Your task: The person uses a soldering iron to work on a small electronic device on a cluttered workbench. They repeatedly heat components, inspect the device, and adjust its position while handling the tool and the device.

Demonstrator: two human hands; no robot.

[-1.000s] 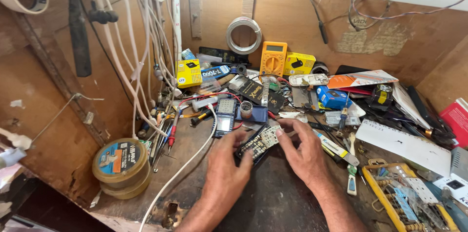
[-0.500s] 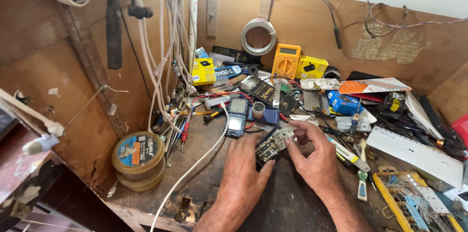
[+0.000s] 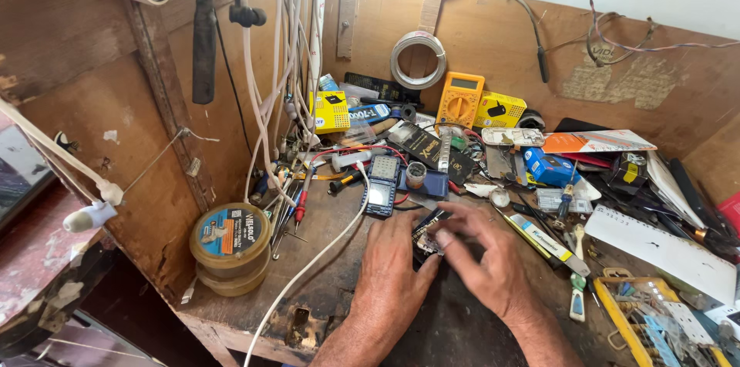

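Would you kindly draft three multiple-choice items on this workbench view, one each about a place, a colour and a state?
1. Where does the round solder spool sit?
A. near the bench's front left corner
B. among the tools at far right
C. hung on the back wall

2. What colour is the multimeter propped against the back board?
A. red
B. yellow
C. green

3. What are the hands doing?
A. resting apart, holding nothing
B. both on a small circuit board
C. one lifts the spool

Answers: 1 A, it stands by the left edge near the front; 2 B, its casing is yellow; 3 B, left hand and right hand meet over the board.
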